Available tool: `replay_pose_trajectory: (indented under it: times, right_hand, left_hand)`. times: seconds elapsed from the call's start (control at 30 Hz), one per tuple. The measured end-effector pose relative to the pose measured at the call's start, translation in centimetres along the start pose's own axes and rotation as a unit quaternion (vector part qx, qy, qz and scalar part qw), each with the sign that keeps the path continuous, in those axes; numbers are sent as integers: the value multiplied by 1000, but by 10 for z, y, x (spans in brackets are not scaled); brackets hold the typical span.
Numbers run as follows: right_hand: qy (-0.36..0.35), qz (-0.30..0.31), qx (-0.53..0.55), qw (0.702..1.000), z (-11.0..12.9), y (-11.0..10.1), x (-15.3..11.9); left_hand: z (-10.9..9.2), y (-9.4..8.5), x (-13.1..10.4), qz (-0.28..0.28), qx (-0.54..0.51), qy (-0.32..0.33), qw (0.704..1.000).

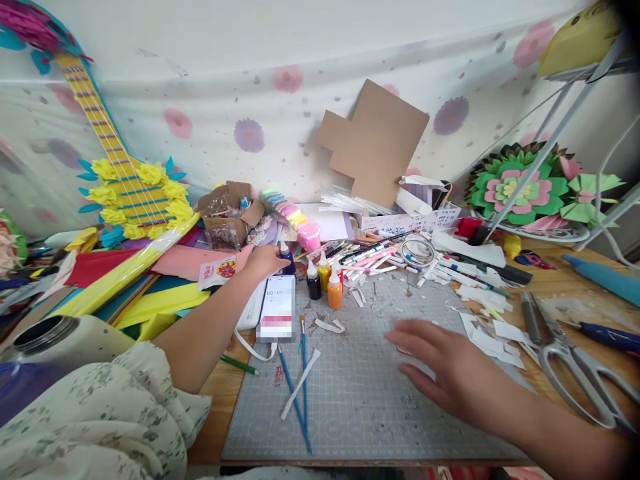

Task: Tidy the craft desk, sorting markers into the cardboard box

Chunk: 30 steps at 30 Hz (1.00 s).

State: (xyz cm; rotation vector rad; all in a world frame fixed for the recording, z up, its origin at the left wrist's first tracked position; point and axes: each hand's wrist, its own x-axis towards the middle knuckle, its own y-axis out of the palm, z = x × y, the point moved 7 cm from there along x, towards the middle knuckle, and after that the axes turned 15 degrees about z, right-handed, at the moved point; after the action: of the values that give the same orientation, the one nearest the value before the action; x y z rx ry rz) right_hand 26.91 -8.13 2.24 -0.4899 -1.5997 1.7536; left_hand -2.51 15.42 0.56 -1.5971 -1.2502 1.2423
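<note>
My left hand (267,260) reaches to the back of the grey cutting mat, its fingers closed on a dark blue paint bottle (287,259). Right of it stand a black bottle (313,283), a yellow one (324,272) and an orange one (335,292), with a red one partly hidden behind. My right hand (425,353) is over the right part of the mat, slightly blurred, fingers apart and holding nothing. Below my left hand lies a phone (277,308). Two blue paintbrushes (293,387) and a white paper strip (301,385) lie on the mat (360,427).
Scissors (575,373) and a blue-handled tool (613,337) lie at right. Markers (370,260) and paper scraps (493,340) spread across the back and right. Coloured paper (165,303) and an open flask (75,337) are at left. A cardboard piece (380,140) leans behind.
</note>
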Motion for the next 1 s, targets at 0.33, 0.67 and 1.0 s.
replay_pose_trajectory:
  times: [0.33, 0.67, 1.0]
  right_hand:
    - [250, 76, 257, 930, -67, 51, 135]
    - [221, 73, 270, 934, -56, 67, 181]
    - [204, 77, 279, 935, -57, 70, 203]
  left_hand:
    - [-48, 25, -63, 63, -159, 210, 963]
    - [-59, 41, -32, 73, -215, 256, 940]
    - [-37, 32, -28, 33, -196, 181, 963]
